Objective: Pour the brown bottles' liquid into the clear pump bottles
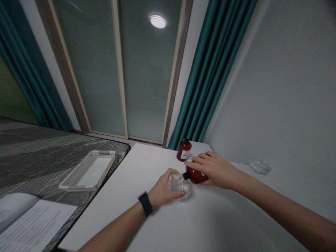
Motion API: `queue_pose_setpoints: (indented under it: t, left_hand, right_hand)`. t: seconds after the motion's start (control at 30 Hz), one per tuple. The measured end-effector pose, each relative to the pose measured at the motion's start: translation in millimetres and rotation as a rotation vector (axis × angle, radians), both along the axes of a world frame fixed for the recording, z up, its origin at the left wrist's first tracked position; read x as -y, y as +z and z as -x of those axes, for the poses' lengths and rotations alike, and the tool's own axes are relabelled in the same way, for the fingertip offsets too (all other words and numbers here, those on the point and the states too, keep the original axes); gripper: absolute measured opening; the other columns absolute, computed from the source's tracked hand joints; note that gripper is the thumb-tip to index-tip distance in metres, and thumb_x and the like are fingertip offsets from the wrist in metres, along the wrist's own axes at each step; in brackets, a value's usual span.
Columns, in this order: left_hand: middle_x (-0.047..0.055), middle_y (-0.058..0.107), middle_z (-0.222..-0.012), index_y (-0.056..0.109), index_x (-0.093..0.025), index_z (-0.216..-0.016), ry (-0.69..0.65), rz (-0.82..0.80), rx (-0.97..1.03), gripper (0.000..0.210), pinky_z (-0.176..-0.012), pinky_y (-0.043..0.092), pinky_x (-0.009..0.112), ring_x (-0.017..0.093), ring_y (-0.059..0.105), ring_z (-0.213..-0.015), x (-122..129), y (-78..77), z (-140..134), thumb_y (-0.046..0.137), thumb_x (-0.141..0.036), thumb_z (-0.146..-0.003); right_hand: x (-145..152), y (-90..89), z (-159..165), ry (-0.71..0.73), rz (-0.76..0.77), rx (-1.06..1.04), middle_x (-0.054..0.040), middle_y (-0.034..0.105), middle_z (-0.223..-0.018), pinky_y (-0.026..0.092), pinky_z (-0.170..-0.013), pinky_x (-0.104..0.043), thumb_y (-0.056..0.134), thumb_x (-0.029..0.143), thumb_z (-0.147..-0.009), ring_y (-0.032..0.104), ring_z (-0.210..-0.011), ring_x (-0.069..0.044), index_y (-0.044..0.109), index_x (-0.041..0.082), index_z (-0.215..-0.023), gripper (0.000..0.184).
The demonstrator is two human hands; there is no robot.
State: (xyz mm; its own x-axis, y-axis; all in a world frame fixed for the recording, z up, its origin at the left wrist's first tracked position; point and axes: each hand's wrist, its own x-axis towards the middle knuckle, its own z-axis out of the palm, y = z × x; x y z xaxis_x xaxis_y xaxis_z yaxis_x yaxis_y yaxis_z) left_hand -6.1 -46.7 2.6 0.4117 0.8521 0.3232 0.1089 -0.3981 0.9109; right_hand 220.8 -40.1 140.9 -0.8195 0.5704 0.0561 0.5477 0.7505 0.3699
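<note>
My left hand (pixel 168 189), with a dark watch on its wrist, is closed around a clear faceted container (pixel 180 186) on the white table. In my right hand (pixel 210 168) is a dark red bottle (pixel 195 175) with a black neck, tilted well over to the left. Its black end is at the rim of the clear container; whether the two touch, or whether any liquid flows, I cannot tell. Just behind stands another dark red bottle (pixel 184 150), upright, with a black top and a white label.
On the left, a white perforated basket (pixel 101 176) and an open book (pixel 49 217) lie on a dark marbled surface (pixel 65 147). A crumpled clear item (pixel 259 167) is by the wall at right. The white table (pixel 141 164) reaches toward teal curtains (pixel 207 87).
</note>
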Motion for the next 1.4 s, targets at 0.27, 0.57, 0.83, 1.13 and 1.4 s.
queue_pose_setpoints:
  t: [0.27, 0.57, 0.83, 1.13, 1.4]
  left_hand:
    - [0.005, 0.06, -0.104, 0.05, -0.017, -0.109, -0.012, 0.003, 0.014, 0.056, -0.085, 0.044, 0.033, 0.022, 0.056, -0.094, -0.2, 1.0, -0.5, 0.082, -0.035, -0.067]
    - [0.006, 0.06, -0.104, 0.051, -0.017, -0.109, -0.015, 0.008, 0.025, 0.056, -0.085, 0.043, 0.034, 0.023, 0.056, -0.094, 0.3, 1.1, -0.1, 0.082, -0.036, -0.067]
    - [0.006, 0.061, -0.105, 0.051, -0.017, -0.11, -0.01, -0.006, 0.023, 0.056, -0.088, 0.043, 0.034, 0.023, 0.057, -0.096, -0.6, -0.2, -0.5, 0.082, -0.036, -0.067]
    - [0.005, 0.061, -0.105, 0.051, -0.018, -0.111, 0.001, 0.001, 0.004, 0.057, -0.088, 0.043, 0.035, 0.023, 0.057, -0.096, -0.3, -2.1, -0.3, 0.083, -0.033, -0.066]
    - [0.006, 0.06, -0.104, 0.05, -0.017, -0.112, -0.023, 0.014, 0.03, 0.058, -0.085, 0.044, 0.034, 0.023, 0.057, -0.095, 0.0, -3.3, -0.8, 0.082, -0.036, -0.068]
  right_hand:
    - [-0.4, -1.5, -0.7, 0.007, -0.031, -0.003, -0.0078, 0.067, -0.121, 0.043, -0.084, -0.04, 0.078, 0.036, -0.076, 0.062, -0.102, -0.028, 0.048, 0.029, -0.135, 0.067]
    - [-1.7, -2.1, -1.5, 0.026, -0.047, 0.011, -0.0079, 0.066, -0.124, 0.044, -0.083, -0.041, 0.081, 0.033, -0.072, 0.062, -0.103, -0.03, 0.047, 0.029, -0.137, 0.073]
    - [-1.7, -1.8, -1.1, 0.028, -0.061, 0.049, -0.0084, 0.067, -0.123, 0.044, -0.083, -0.043, 0.081, 0.035, -0.072, 0.062, -0.101, -0.03, 0.046, 0.027, -0.137, 0.074]
    - [-2.5, -1.7, -1.6, 0.036, -0.075, 0.06, -0.0073, 0.067, -0.12, 0.045, -0.084, -0.043, 0.083, 0.036, -0.07, 0.062, -0.101, -0.03, 0.046, 0.028, -0.136, 0.076]
    - [0.3, 0.0, -0.4, 0.021, -0.056, 0.023, -0.0075, 0.066, -0.125, 0.045, -0.085, -0.042, 0.082, 0.042, -0.072, 0.063, -0.103, -0.029, 0.046, 0.027, -0.135, 0.074]
